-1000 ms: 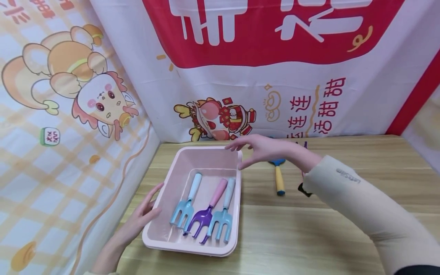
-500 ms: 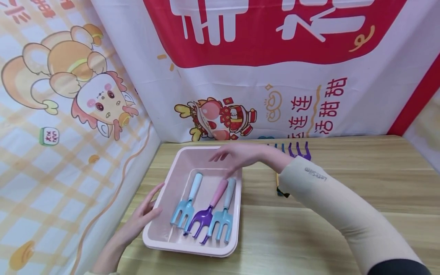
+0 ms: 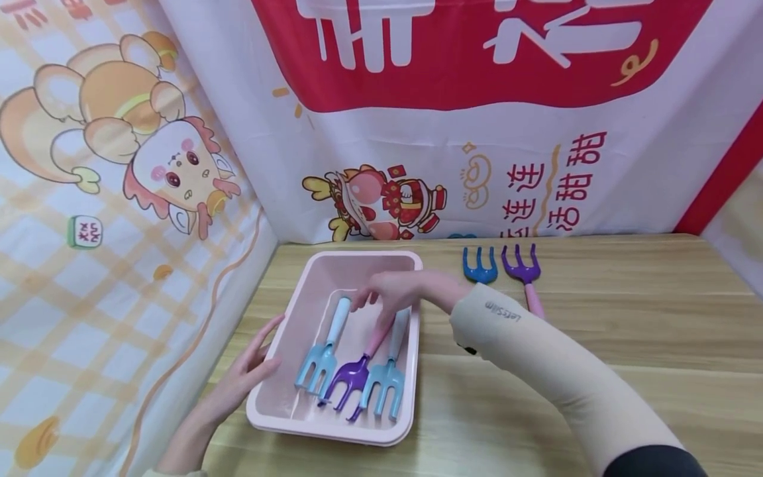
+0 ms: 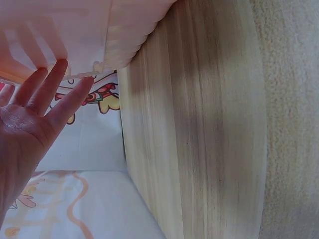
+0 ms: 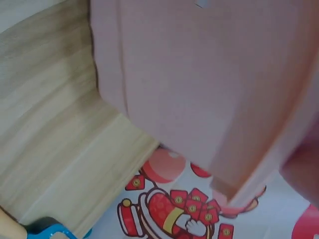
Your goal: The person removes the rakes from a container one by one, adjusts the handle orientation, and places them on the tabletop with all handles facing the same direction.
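While the left hand [image 3: 253, 364] lies along the outer left side of the pink plastic bin [image 3: 328, 430], fingers extended and spread, fingertips against its wall in the left wrist view, the right hand [image 3: 393, 291] reaches over the right rim into the bin. Right fingers bent; thumb at the upper end of a pink handle. Whether they grip it cannot be told; the right wrist view shows mostly bin wall.

Bin contents: three hand forks, tines toward the person. Leftmost, a light blue fork [image 3: 325, 356]; centre, a purple fork with the pink handle [image 3: 353, 375]; beside it, near the right wall, a second light blue fork [image 3: 387, 376], its handle partly covered by the right hand.

Outside the bin, on the wooden tabletop [image 3: 632, 318] to the right: a blue fork [image 3: 480, 273] and, just beside it, another purple fork [image 3: 522, 271], tines toward the printed cloth backdrop [image 3: 369, 136]. The right sleeve [image 3: 536, 358] hides part of both.
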`<action>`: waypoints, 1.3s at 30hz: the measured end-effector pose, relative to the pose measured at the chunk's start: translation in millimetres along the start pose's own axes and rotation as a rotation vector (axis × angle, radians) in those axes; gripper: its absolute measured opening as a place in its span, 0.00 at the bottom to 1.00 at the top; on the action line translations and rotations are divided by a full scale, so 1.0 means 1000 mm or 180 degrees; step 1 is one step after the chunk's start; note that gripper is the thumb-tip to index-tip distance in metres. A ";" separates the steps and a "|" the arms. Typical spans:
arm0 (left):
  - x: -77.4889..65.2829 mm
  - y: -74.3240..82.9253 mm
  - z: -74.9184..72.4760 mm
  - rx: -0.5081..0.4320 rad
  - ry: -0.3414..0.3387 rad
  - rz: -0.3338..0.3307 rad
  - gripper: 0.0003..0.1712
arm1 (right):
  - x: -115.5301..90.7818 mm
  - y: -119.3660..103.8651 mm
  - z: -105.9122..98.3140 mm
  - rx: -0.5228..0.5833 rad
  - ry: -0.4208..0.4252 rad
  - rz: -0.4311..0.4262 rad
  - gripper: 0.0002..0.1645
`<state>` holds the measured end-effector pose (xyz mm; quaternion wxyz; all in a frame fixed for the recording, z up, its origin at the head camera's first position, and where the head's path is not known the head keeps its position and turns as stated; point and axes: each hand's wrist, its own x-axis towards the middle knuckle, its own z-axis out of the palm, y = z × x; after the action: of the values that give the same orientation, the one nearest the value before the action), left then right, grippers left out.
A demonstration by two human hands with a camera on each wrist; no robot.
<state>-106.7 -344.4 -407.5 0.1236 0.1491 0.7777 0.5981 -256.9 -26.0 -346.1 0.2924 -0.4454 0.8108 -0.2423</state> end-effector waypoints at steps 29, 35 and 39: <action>0.001 0.003 -0.001 0.0010 -0.0007 0.0090 0.39 | 0.043 0.006 0.028 -0.0409 -0.1062 0.0771 0.23; 0.002 0.003 -0.001 0.0014 -0.0059 0.0133 0.38 | 0.042 0.005 0.029 -0.0540 -0.1185 0.0848 0.15; 0.001 0.002 -0.001 0.0019 -0.0067 0.0143 0.38 | 0.042 0.005 0.030 -0.0732 -0.1246 0.0843 0.12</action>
<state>-108.1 -344.0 -405.0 0.1179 0.1732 0.7746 0.5968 -256.9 -63.5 -382.0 0.4204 -0.4041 0.8122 -0.0173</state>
